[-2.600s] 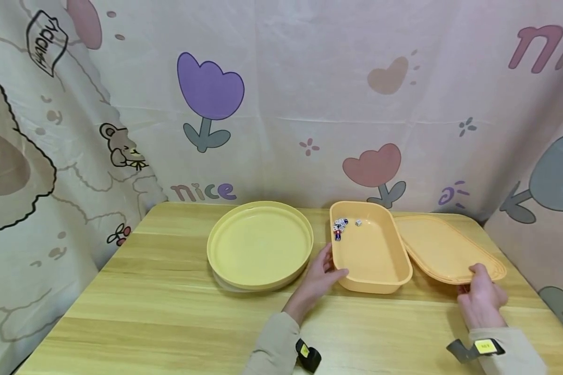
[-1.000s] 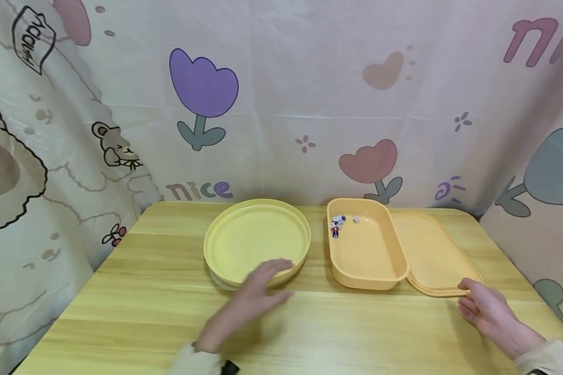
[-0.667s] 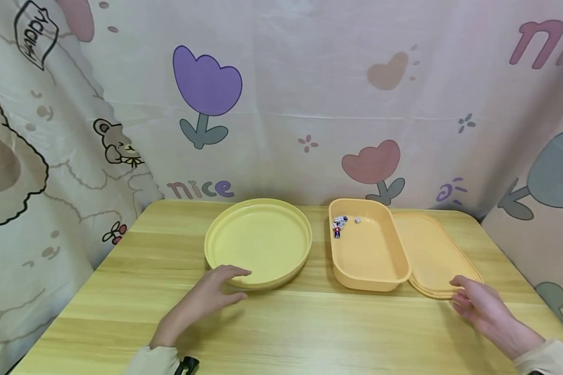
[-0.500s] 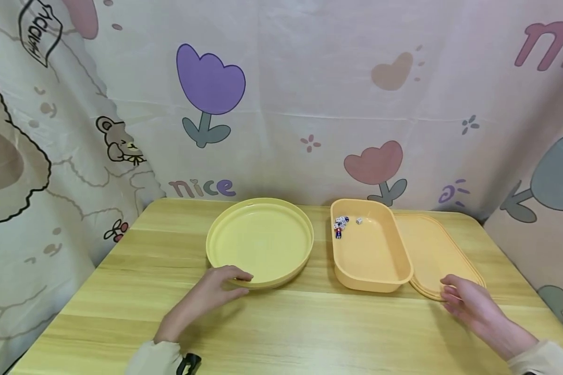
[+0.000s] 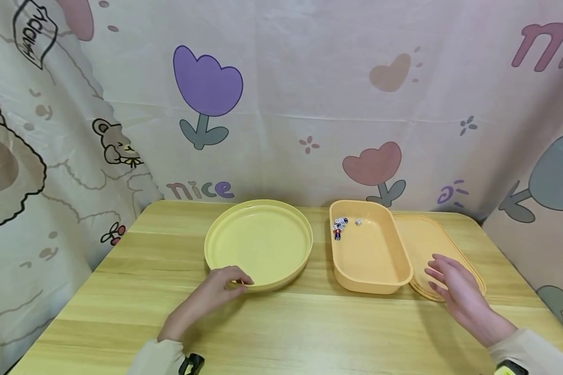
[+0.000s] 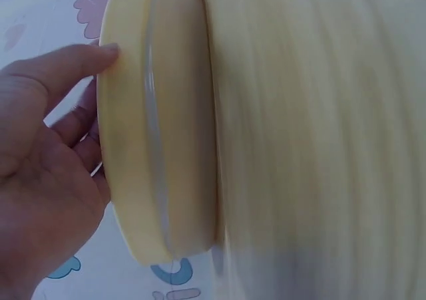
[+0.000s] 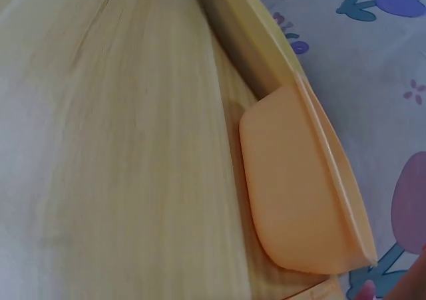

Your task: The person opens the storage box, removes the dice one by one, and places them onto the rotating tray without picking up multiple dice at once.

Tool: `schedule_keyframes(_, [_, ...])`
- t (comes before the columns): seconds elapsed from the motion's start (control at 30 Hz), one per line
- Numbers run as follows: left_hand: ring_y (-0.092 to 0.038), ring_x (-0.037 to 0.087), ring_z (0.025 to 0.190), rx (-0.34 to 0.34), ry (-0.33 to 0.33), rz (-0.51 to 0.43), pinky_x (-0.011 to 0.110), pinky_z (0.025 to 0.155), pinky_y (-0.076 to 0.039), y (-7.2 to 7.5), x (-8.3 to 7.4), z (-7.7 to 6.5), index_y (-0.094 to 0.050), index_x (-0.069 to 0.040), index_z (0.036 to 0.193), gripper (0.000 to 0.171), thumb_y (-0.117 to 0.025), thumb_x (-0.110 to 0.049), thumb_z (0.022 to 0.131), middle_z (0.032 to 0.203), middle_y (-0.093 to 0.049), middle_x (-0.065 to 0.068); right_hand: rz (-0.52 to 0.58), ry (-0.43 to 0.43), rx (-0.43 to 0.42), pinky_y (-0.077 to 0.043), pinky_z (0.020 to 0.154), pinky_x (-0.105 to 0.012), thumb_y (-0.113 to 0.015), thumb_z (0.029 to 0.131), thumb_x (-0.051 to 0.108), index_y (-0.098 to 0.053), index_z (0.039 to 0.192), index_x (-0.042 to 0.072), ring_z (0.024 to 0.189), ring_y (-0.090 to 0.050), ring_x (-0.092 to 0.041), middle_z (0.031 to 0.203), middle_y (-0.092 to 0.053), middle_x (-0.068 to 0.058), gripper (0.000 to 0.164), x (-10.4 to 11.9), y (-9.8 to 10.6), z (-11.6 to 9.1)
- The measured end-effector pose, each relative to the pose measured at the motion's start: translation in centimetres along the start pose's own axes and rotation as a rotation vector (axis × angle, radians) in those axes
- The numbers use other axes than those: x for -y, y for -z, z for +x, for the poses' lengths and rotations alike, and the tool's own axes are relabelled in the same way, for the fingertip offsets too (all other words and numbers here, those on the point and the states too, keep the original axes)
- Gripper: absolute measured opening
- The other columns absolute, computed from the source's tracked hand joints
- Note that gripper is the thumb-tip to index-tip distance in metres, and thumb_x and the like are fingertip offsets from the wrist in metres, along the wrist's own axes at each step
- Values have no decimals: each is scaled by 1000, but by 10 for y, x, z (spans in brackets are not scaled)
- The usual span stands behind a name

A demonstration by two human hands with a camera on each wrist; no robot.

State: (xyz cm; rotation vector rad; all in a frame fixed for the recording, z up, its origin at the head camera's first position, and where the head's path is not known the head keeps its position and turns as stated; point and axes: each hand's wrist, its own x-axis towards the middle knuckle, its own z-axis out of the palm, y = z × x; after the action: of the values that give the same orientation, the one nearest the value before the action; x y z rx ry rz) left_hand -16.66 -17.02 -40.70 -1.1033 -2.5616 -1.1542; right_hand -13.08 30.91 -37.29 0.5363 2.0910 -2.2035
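My left hand [image 5: 216,289] pinches the near rim of a round yellow tray [image 5: 262,242]. In the left wrist view, the thumb lies on the rim's outside and the fingers go behind it; a pale seam divides the tray from the round part beneath. To the right stands an orange-yellow rectangular box [image 5: 375,255], with several small white dice [image 5: 340,223] and a red-and-blue piece [image 5: 337,235] by its left wall. A single die [image 5: 358,222] lies apart. My right hand [image 5: 462,291], fingers relaxed and holding nothing, hovers over a flat rectangular lid [image 5: 424,239].
All of this stands on a wooden table [image 5: 291,333]. A printed curtain [image 5: 281,104] hangs right behind the table's back edge and along both sides. The rectangular lid's left edge runs along the box.
My left hand has left the box and moved left onto the round tray's rim, where it now pinches. My right hand has lowered and let go of the rectangular lid, then shifted left over it.
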Motion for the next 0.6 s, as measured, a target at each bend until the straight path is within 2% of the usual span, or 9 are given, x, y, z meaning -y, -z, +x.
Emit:
schedule_keyframes(0.07, [-62,14,83,-2,-12,-4,30,74,-52,0,1,0,-71,-5,95,15,-71,4,82,89,-68,1,-20,42,17,-45,79,-20,-41,104,27,-38,127,19,90,-54,3,96,-52,22,25,1,-3,1])
schedule_keyframes(0.13, [-61,12,83,-7,-17,-3,30,74,-52,-1,2,-1,-71,-5,95,16,-71,5,82,89,-68,0,-57,74,33,-46,79,-19,-40,104,28,-38,130,17,91,-54,4,99,-53,21,28,3,-8,2])
schedule_keyframes(0.2, [-60,12,83,-6,-15,-6,30,74,-52,-1,3,-1,-70,-5,95,16,-70,4,83,90,-68,0,-96,93,54,-46,79,-19,-40,104,28,-36,134,12,93,-53,3,108,-50,15,34,6,-12,3])
schedule_keyframes(0.33, [-60,10,85,1,-17,-8,30,75,-52,-2,5,-1,-70,-6,96,16,-69,4,83,91,-68,-1,-193,107,91,-46,80,-20,-40,104,29,-29,143,2,96,-52,1,128,-41,-6,48,13,-22,6])
schedule_keyframes(0.43, [-59,10,85,3,-23,-3,30,75,-51,-3,6,0,-70,-6,96,16,-69,3,84,91,-68,-1,-251,109,113,-47,81,-21,-41,104,30,-24,145,-4,98,-52,-1,136,-37,-16,56,21,-31,9])
schedule_keyframes(0.53, [-59,10,85,1,-25,1,30,75,-51,-5,7,0,-70,-6,96,16,-69,4,84,91,-68,-1,-295,113,134,-47,82,-23,-42,104,29,-24,145,-5,98,-52,-2,136,-40,-17,57,29,-40,12])
schedule_keyframes(0.6, [-59,10,85,3,-19,0,30,75,-51,-5,6,0,-70,-6,97,16,-69,3,84,92,-68,-1,-315,121,147,-47,82,-24,-44,103,28,-26,145,-5,98,-53,-2,131,-46,-13,56,35,-45,16])
